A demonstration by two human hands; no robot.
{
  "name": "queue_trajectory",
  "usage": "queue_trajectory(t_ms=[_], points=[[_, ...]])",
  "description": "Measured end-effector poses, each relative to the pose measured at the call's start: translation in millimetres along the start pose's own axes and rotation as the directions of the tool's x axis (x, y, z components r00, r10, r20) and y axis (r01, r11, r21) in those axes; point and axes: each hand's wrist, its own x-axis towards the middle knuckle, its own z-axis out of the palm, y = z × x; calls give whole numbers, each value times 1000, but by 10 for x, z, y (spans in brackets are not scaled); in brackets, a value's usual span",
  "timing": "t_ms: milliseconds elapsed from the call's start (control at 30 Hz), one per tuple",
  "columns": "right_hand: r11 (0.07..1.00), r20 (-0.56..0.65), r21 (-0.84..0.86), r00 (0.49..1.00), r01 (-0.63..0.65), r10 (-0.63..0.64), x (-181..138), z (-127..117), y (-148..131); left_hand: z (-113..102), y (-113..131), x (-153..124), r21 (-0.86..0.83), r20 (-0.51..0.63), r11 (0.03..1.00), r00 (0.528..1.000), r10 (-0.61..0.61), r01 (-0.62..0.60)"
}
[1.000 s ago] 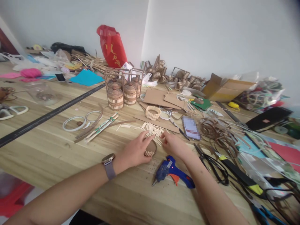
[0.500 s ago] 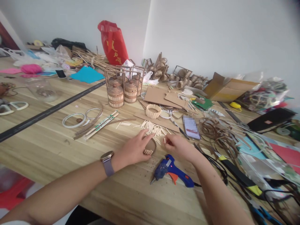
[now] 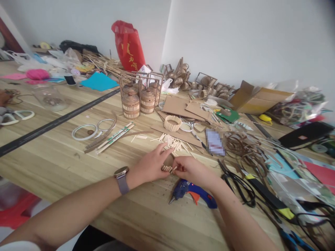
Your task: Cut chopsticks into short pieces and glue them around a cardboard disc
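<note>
My left hand, with a watch on its wrist, steadies a small round brown base between thumb and fingers on the table. A row of short wooden sticks stands along the base's near edge. My right hand pinches one short wooden stick against the base's right side; its fingers hide part of the rim. Just beyond lies a loose pile of the same sticks. Under my right hand rests a blue glue gun, its nozzle toward the lower left.
A finished ring of sticks stands behind the pile. Lidded woven baskets with frames stand farther back. To the right are a phone, brown strips and a black-yellow cutter. Another person's hand shows at the far left.
My right hand has moved left and down, bringing the stick from beside the pile to the base's edge. My left hand keeps its hold. The view has shifted slightly.
</note>
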Motion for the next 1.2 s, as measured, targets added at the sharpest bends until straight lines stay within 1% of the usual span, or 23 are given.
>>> queue_trajectory(t_ms=[367,533,667,867,1000,1200], points=[[983,-32,-176,998,40,-46,20,56,-11,-34,31,0,20,17,1000,1000,-1,1],[956,-11,-266,991,123,-131,22,22,-29,-36,32,3,28,25,1000,1000,0,-1],[919,30,-345,981,190,-191,25,-3,-36,-49,45,5,34,29,999,1000,4,-5],[874,49,-450,983,181,-179,29,-11,-57,-50,48,-4,22,24,1000,1000,14,-14],[865,53,-465,982,186,-182,34,-14,-68,-48,39,-5,-2,22,1000,1000,16,-16],[862,45,-474,982,180,-181,37,-11,-87,-47,46,-2,6,31,1000,999,22,-22]])
